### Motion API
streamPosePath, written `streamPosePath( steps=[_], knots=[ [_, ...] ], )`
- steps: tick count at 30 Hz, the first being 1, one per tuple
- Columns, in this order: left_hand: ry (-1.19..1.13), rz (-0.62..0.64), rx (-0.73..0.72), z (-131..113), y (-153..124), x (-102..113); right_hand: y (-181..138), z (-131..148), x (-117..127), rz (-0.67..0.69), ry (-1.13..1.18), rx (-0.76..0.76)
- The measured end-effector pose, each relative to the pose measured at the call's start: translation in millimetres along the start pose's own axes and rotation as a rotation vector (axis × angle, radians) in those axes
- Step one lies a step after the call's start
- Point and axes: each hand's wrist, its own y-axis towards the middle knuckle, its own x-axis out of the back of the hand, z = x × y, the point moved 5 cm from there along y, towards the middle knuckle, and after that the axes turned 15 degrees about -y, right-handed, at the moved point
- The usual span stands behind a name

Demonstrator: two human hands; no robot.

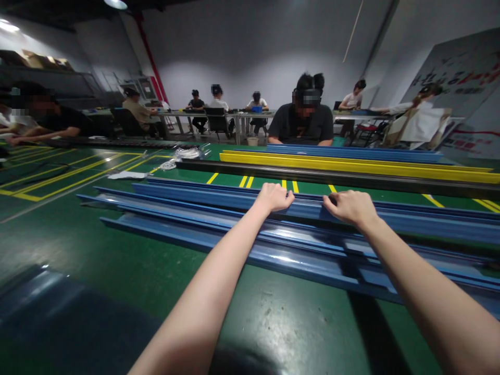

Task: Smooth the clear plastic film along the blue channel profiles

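Three long blue channel-shaped profiles lie side by side across the green tabletop in front of me. On the farthest blue channel (219, 198), my left hand (274, 197) is closed over the upper edge, with its thumb toward the right. A short way to the right, my right hand (351, 205) grips the same channel, fingers curled over its far side and mostly hidden. Under my forearms run the middle blue channel (289, 230) and the nearest blue channel (297, 264), their shiny inner faces turned upward.
Beyond lie a black profile (250, 171), a yellow profile (351, 165) and more blue profiles (351, 152). A clear plastic-wrapped bundle (189, 153) and a white sheet (127, 175) rest farther left. A person (300, 122) sits opposite; several others work at tables behind.
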Motion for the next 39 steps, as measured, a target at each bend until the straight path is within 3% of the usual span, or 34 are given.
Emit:
streamPosePath(
  steps=[10,15,27,39],
  knots=[
    [-0.005,-0.079,-0.039,-30.1,-37.3,60.5,-49.7,-17.0,57.0,-0.056,-0.019,-0.056],
    [0.031,-0.098,-0.098,-39.1,-76.0,71.5,-83.1,-7.5,66.9,-0.068,-0.014,-0.046],
    [0.076,-0.085,-0.082,-32.9,-163.7,49.1,-155.2,42.7,62.4,-0.094,0.041,0.042],
    [0.067,-0.008,-0.129,-11.6,-196.5,10.2,-184.2,89.2,32.3,-0.087,0.138,0.043]
  ],
)
